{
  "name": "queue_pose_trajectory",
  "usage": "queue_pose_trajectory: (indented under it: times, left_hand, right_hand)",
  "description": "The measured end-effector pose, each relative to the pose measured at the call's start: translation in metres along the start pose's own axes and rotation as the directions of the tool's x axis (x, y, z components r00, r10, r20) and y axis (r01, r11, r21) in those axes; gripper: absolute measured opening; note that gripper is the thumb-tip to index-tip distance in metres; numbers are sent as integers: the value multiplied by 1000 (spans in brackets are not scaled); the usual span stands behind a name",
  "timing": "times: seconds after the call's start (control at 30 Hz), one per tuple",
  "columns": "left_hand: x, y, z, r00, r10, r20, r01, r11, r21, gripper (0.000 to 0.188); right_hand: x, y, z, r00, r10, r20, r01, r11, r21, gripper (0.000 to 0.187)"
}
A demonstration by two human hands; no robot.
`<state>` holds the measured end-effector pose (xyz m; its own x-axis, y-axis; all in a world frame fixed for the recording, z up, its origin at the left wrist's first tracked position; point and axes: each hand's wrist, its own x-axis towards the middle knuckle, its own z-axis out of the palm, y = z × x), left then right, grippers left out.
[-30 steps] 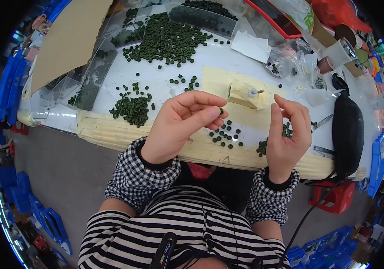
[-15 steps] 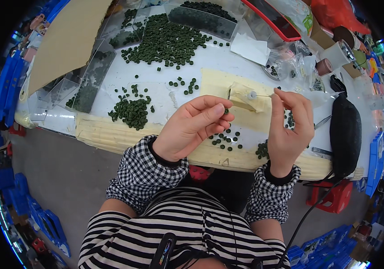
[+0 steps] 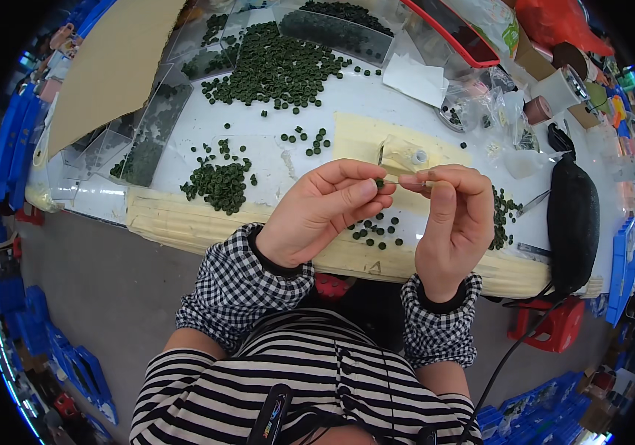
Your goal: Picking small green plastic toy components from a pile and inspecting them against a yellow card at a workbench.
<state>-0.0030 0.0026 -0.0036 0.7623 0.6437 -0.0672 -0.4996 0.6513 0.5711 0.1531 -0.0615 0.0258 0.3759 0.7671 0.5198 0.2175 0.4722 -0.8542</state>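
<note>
Head view, and here both hands meet over the front of the white-topped desk (image 3: 262, 137). The left hand (image 3: 310, 219) has thumb and fingertips pinched together, no gap to speak of, on a small, dark green, round piece (image 3: 380, 182). Opposite, the right hand (image 3: 454, 222) has its fingers closed on a thin, pale, needle-like tool (image 3: 406, 182), lying nearly level and aimed at that piece; whether the tip is touching or inside it, I cannot tell!

Just beyond the hands sits a cream, tape-wrapped block (image 3: 395, 152) with a pale round knob (image 3: 419, 157) at its right end. Below the pinch lie loose dark green pieces (image 3: 381, 245). Off to the left, a small heap of green pieces (image 3: 217, 187); farther back, a much bigger spread (image 3: 280, 70). And out right, a long black fabric bundle (image 3: 573, 222)!
</note>
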Motion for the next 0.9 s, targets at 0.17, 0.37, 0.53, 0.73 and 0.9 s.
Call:
queue_pose_trajectory:
  times: [0.17, 0.37, 0.53, 0.73, 0.9]
  left_hand:
    - [0, 0, 0, 1000, 5, -10, -5, 1000, 13, 22]
    - [0, 0, 1, 1000, 13, -15, -13, 1000, 17, 22]
    - [0, 0, 1, 1000, 13, -17, -13, 1000, 19, 23]
    - [-1, -1, 0, 1000, 20, -23, -19, 1000, 25, 23]
    - [-1, 0, 3, 997, 47, -59, -42, 994, 98, 22]
  right_hand:
    - [1, 4, 0, 1000, -20, 24, 20, 1000, 0, 9]
    - [1, 5, 1, 999, -30, 26, 30, 999, -17, 7]
    - [1, 4, 2, 999, -29, 29, 30, 999, -32, 6]
    - [0, 4, 3, 1000, -14, 11, 14, 1000, -3, 7]
    - [7, 2, -8, 990, -63, -128, 47, 991, -121, 5]
